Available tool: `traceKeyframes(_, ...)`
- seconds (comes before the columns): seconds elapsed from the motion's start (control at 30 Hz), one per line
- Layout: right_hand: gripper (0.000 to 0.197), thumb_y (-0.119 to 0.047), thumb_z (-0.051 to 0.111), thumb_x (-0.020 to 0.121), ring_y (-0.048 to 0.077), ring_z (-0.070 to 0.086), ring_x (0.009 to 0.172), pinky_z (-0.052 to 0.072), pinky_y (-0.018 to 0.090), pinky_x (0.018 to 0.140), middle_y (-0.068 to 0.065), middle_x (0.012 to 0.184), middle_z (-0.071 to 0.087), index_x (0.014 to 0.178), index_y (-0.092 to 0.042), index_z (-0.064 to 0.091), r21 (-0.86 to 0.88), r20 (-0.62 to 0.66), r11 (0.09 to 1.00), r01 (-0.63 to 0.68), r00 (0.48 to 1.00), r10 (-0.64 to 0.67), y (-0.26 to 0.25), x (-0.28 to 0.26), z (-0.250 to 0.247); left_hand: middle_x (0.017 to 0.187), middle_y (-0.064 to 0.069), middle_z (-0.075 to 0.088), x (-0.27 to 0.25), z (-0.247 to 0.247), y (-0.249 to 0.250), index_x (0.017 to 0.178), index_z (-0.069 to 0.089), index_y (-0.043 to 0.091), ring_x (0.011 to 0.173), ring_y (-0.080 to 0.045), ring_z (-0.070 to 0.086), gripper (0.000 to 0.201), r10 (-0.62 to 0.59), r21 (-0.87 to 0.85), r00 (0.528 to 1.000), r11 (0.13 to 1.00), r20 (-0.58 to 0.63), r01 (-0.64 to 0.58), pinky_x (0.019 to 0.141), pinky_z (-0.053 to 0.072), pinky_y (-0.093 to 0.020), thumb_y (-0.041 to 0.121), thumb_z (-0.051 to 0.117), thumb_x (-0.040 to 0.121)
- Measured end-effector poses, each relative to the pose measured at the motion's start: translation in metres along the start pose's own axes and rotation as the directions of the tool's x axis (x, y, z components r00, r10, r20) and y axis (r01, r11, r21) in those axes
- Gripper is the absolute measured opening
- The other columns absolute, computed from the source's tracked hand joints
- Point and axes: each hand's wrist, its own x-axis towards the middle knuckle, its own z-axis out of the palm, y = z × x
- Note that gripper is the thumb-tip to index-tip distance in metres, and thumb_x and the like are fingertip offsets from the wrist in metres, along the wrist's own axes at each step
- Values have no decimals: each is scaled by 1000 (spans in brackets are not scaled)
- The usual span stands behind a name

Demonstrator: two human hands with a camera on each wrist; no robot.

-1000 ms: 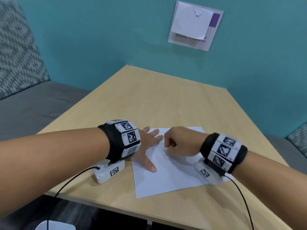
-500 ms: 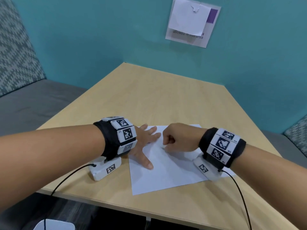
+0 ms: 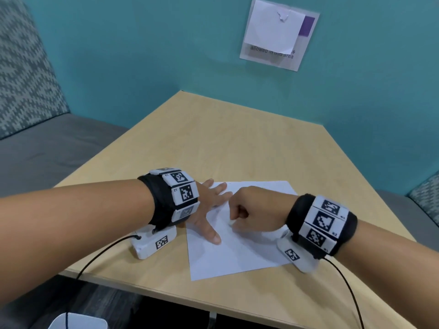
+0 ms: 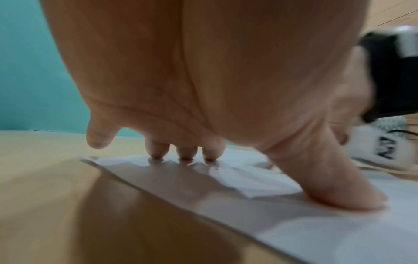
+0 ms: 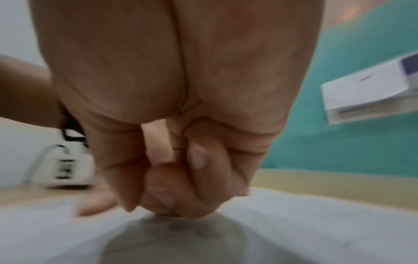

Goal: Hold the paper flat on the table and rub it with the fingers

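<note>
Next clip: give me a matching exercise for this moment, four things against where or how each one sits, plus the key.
Things:
1. left hand
2. right hand
3. sheet of paper
4. sign

States:
A. fixed to the teal wall
B. fingers curled into a fist, knuckles down on the paper
C. fingers spread, tips pressing the paper's left part
D. lying flat on the wooden table

Pairs: 1-C, 2-B, 3-D, 4-A
</note>
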Motion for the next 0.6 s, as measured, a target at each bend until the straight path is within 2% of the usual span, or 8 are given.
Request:
traceKeyframes(0.07,9,-22,63,85,6,47,61,41,21,61,-8,72,58,86,-13,65,1,41,998,57,998,-57,-7,-4,4,164,6,-22,2,0,-2,156,-15,35,152,-26,-17,118,8,4,1000,1000,-1,-8,116,0,-62,79,59,75)
traceKeyframes(0.17,21,-20,64,84,15,42,60,35,23,55,13,73,59,88,0,66,-21,-54,999,-40,998,39,12,6,-10,164,7,-21,2,0,-1,156,-17,33,152,-25,-18,119,-5,24,1000,1000,4,5,116,1,-62,80,58,76)
traceKeyframes(0.23,19,-20,64,84,15,46,64,39,25,58,7,73,61,90,-2,68,5,-77,997,-80,994,80,15,4,-10,164,7,-22,1,1,0,156,-16,32,151,-25,-18,119,-8,17,1000,1000,6,8,116,0,-61,79,58,76)
traceKeyframes(0.33,17,-20,63,84,14,49,67,47,30,67,7,83,67,90,-5,67,-10,24,999,50,998,-50,-10,-7,6,164,8,-23,0,0,-2,156,-16,34,151,-24,-18,119,8,2,1000,1000,7,-8,116,-1,-61,78,59,75)
traceKeyframes(0.4,16,-21,63,84,12,48,64,44,28,63,7,79,65,86,-5,65,-12,35,998,64,997,-64,-10,-5,5,164,8,-23,1,0,-3,156,-15,36,151,-23,-18,118,11,-10,1000,1000,7,-11,116,-2,-60,79,60,75)
traceKeyframes(0.5,19,-21,64,85,15,49,67,39,22,58,7,76,63,88,-3,68,-1,-69,998,-58,996,58,13,5,-9,164,9,-22,3,2,-2,156,-16,35,152,-24,-18,120,-3,-2,1000,1000,-1,3,116,-1,-61,80,60,74)
traceKeyframes(0.57,21,-21,63,84,16,47,67,41,26,60,11,79,64,90,-2,67,-7,-59,999,-40,997,39,8,2,-3,164,8,-22,1,1,0,156,-15,34,152,-24,-17,119,-5,3,1000,1000,-2,5,116,-1,-61,79,60,75)
traceKeyframes(0.6,19,-21,63,84,15,48,66,43,28,63,9,80,66,90,-4,67,-21,-19,1000,8,1000,-9,0,-1,3,164,7,-22,0,0,1,156,-15,34,152,-25,-18,118,-2,0,1000,1000,-2,2,116,-1,-61,78,60,76)
